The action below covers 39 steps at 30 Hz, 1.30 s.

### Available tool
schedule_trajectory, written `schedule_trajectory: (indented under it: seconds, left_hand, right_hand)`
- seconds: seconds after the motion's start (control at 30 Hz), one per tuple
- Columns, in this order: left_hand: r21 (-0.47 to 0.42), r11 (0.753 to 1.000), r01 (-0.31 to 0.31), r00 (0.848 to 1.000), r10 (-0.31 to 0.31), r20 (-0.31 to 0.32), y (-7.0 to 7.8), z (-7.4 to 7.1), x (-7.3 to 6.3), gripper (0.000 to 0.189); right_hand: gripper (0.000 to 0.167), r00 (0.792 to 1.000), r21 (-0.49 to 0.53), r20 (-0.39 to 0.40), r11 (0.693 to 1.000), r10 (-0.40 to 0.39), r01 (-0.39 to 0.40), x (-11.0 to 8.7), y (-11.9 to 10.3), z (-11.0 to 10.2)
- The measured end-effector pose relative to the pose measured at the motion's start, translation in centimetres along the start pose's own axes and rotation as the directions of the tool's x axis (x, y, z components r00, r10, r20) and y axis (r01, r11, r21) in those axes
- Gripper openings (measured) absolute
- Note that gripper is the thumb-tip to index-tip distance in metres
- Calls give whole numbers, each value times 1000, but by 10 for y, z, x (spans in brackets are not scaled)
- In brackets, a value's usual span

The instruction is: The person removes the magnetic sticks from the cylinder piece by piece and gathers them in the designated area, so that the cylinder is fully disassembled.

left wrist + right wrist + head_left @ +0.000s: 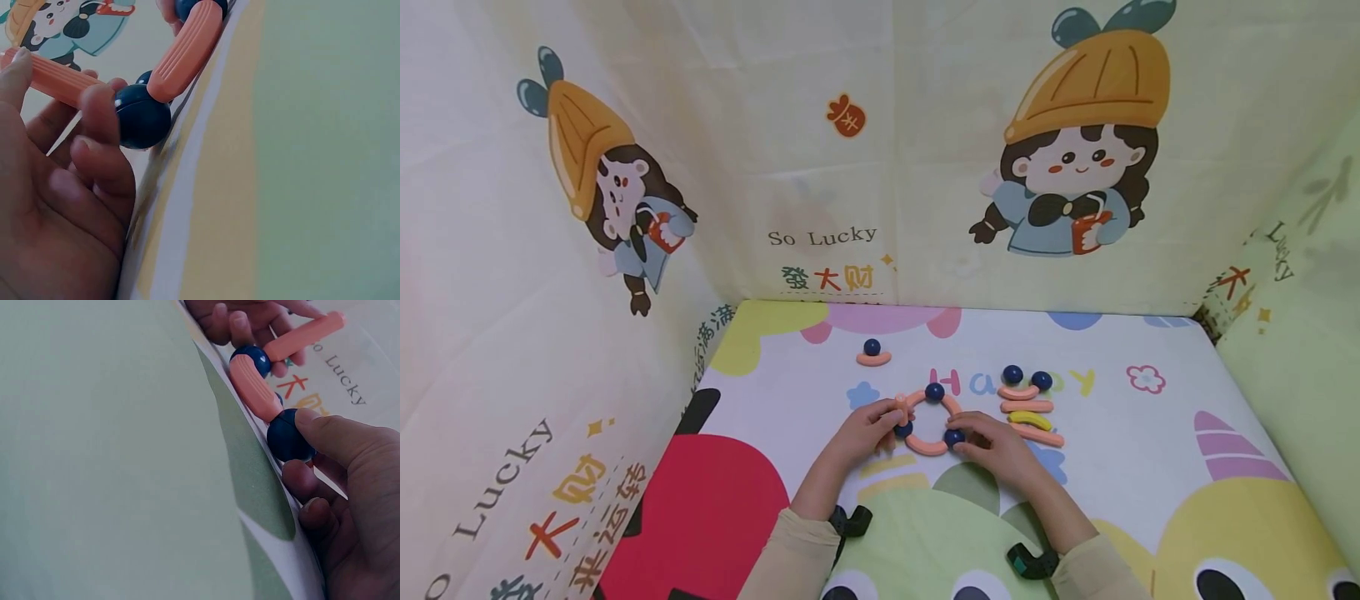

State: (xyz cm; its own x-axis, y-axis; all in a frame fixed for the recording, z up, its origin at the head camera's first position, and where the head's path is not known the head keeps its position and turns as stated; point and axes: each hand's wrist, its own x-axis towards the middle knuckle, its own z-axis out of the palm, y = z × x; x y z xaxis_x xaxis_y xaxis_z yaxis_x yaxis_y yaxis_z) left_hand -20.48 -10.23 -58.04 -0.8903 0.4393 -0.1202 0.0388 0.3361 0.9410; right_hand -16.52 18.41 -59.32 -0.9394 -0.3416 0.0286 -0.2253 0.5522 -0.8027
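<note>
Both forearms (1060, 508) reach in from the near side and converge on the ring (928, 448) at the middle of the table (1120, 450). The left hand (865, 431), fingers bent, pinches the raised rod (62, 79) at the left ball (903, 430); the right hand (996, 446) pinches the near right ball (953, 437) between thumb and fingers.

My head camera looks forward and down from above and behind the left hand (859, 435) and right hand (1002, 448), farthest off. Left wrist: close, rolled sideways, facing past its hand towards the right. Right wrist: close, rolled oppositely, facing left. Both share the curved orange bar (187, 51) between hands.
</note>
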Motion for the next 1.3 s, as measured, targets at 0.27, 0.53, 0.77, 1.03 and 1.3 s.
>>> schedule_trajectory:
  seconds: [0.27,0.53,0.77,1.03,1.3]
  left_hand:
    - [-130,991,-33,999,33,1,-4,4,4,46]
    - [-174,983,-55,998,56,0,-8,4,4,55]
    - [-200,980,-10,999,-1,-52,-4,2,3,54]
    - [-103,993,52,985,-67,-158,-4,-5,8,33]
    - [-29,995,93,957,-97,-273,-3,-22,14,30]
  right_hand:
    - [36,1000,-3,-4,1000,-13,13,1,2,0]
    - [35,1000,-2,-5,1000,-26,26,1,3,-1]
    - [35,1000,-6,-2,1000,-18,18,1,2,-1]
    - [36,1000,-16,-7,1000,-25,25,0,1,-2]
    - [35,1000,-16,-3,1000,-17,17,0,-2,-2]
